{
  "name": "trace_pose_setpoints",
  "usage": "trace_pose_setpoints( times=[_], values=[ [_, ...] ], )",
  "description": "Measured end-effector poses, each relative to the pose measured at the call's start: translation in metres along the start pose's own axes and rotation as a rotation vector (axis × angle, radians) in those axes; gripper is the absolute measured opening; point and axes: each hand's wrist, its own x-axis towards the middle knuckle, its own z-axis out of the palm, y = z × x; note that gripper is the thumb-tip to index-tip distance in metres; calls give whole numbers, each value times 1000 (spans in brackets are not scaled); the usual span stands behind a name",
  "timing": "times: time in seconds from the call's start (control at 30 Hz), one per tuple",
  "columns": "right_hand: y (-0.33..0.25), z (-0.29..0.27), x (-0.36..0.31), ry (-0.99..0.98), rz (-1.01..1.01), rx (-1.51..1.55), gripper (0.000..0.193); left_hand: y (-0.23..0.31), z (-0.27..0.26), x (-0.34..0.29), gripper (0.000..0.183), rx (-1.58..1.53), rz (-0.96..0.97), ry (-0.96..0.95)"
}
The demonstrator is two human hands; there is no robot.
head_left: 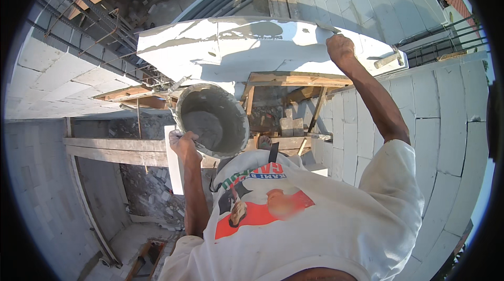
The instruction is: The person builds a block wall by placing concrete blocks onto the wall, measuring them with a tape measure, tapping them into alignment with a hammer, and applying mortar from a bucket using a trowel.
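Observation:
My left hand is closed on the near-left rim of a mortar-crusted bucket, which is tilted so its inside shows. Grey mortar lies at the bottom. My right arm reaches out to the far right, where my right hand makes a fist around a trowel. Its flat blade lies at the top of a white block wall; the handle is hidden in my fist. Wet-looking grey mortar patches mark the wall's top. Right of my fist, a hammer rests on the blocks.
Steel rebar juts in at the upper left. Wooden formwork runs below the block wall, and planks span a rubble-strewn drop at left. Dark pipes lie beyond. A tall block wall rises on the right.

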Motion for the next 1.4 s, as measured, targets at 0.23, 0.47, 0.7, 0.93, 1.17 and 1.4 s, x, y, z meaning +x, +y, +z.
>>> trace_pose_setpoints(
  times=[0.23, 0.47, 0.7, 0.93, 1.17, 1.4],
  values=[
    [-6, 25, -99, 354, -81, 743, 36, -2, 50, -46, 33, 12, 0, -42],
    [-128, 33, -175, 79, -640, 618, 27, -14, 108, -79, 31, 64, 220, -189],
    [-157, 59, -215, 9, -907, 435, 26, -32, 142, -105, 31, 172, 327, -180],
    [-104, 73, -206, -343, -883, 866, 23, -39, 155, -119, 34, 48, 294, -171],
    [-74, 114, -200, -837, -652, 1483, 23, -47, 143, -116, 35, 60, 192, -184],
    [-49, 137, -193, -658, -233, 2298, 20, -62, 119, -119, 31, 4, 59, -6]
  ],
)
